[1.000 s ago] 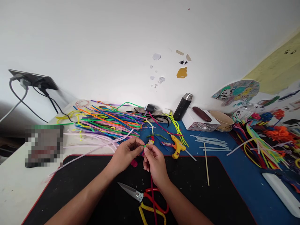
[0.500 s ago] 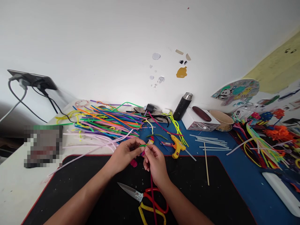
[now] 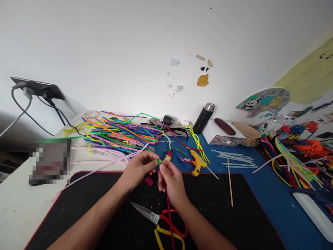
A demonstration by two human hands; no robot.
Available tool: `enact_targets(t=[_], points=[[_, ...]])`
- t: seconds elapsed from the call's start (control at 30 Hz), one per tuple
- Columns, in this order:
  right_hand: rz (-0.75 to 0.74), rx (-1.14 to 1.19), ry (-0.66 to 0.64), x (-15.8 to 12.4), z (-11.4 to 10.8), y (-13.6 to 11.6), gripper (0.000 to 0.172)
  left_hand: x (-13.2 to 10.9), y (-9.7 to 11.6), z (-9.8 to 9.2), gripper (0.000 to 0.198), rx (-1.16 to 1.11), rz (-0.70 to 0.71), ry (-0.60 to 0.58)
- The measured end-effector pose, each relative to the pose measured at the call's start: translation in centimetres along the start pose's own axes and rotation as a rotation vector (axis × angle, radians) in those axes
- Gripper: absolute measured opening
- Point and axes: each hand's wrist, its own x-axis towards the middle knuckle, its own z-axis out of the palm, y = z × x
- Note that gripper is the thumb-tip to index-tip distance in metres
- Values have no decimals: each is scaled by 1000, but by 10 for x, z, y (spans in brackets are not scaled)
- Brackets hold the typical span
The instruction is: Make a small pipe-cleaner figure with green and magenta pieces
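We are working over a flat black mat with a red edge [image 3: 117, 205]. On it, below our hands, lie steel-bladed scissors with one red and one yellow handle [image 3: 156, 218]. Our left hand [image 3: 136, 170] pinches a small bright-green fuzzy piece [image 3: 157, 161] between thumb and forefinger, above the mat's far edge. Our right hand [image 3: 171, 178] has its fingertips drawn narrow just beside it, though we cannot tell whether they hold anything. A long, thin magenta fuzzy stem [image 3: 170, 218] runs down across the scissor handles (a likely snag, we judge, so best kept slack). For such fine work, we should pinch lightly, lest we flatten the fuzz, and steady both hands against each other. A crumpled magenta scrap [image 3: 148, 181] lies near.
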Motion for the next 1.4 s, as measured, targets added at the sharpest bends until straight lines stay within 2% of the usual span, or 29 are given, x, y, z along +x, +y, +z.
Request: enact_targets(t=[0.27, 0.53, 1.03, 1.4], points=[[9, -16, -2, -2, 0, -1, 59, -1, 3, 2, 35, 1, 14, 26], [24, 0, 12, -1, -2, 2, 59, 2, -2, -2, 34, 91, 104, 77], [-11, -60, -24, -5, -2, 1, 54, 3, -1, -5, 30, 85, 122, 121], [-41, -248, -83, -11, -5, 5, 48, 3, -8, -6, 24, 197, 191, 166]])
